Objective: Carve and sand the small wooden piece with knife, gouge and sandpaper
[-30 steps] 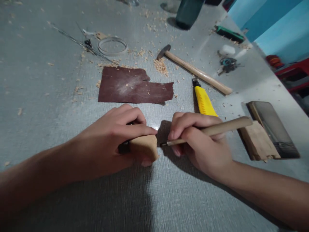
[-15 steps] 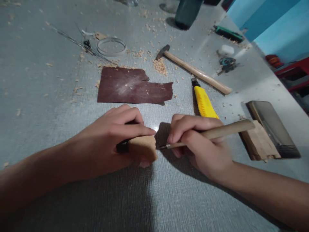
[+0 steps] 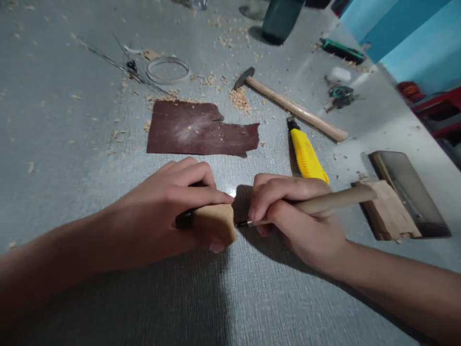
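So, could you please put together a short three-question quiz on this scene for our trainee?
1. What does the left hand hold?
a) a phone
b) a tan piece
c) a metal ring

2. True or false: the hammer lies beyond both hands, apart from the brown sheet.

3. Fill in: the slim tool with the long handle is held in the ____ hand.

Key: 1. b. 2. True. 3. Right; the fingers of the right hand are wrapped around it.
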A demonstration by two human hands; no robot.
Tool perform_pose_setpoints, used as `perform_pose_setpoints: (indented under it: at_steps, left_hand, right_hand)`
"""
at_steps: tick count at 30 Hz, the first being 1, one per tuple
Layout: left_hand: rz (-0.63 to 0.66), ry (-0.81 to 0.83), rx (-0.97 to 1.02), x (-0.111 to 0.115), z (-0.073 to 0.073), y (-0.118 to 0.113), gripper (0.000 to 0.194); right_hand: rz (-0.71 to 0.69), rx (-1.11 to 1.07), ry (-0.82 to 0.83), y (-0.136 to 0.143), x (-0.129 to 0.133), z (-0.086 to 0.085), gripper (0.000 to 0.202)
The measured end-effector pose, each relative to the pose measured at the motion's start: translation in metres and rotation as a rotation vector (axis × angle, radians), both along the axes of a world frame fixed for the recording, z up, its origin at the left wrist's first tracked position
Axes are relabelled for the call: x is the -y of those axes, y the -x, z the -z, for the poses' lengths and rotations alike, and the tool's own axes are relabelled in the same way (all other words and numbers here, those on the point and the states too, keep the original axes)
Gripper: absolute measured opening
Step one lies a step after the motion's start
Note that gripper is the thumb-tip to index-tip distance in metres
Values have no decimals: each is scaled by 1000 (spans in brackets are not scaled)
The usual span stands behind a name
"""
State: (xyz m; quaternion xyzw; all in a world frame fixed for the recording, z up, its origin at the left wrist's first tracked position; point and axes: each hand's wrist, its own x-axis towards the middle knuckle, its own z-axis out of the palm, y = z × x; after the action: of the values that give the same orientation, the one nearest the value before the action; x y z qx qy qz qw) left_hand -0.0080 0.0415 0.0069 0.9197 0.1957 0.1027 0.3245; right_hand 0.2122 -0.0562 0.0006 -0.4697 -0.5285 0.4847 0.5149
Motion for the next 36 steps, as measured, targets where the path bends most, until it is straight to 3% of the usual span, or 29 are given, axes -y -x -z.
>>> perform_pose_setpoints:
  at_steps: [9,18,25,32,36]
  left_hand:
    - [6,17,2,-1,-2,0,18]
    - [10,-3,8,0,1,1,26]
    - [19,-8,9,0,0,0,22]
    - [32,3,86,-3,6,2,34]
    - [24,17,49,-4,3,2,27]
  right_hand:
    - [-22,116,-77,2,-4,-6,27]
    - [-2,-51,-8,-3,1,2,27]
    - [-26,91,-77,1,-3,-3,30]
    - [-7,3,-28,-2,2,1,34]
    - [-26,-30,-63,-1,2,2,33]
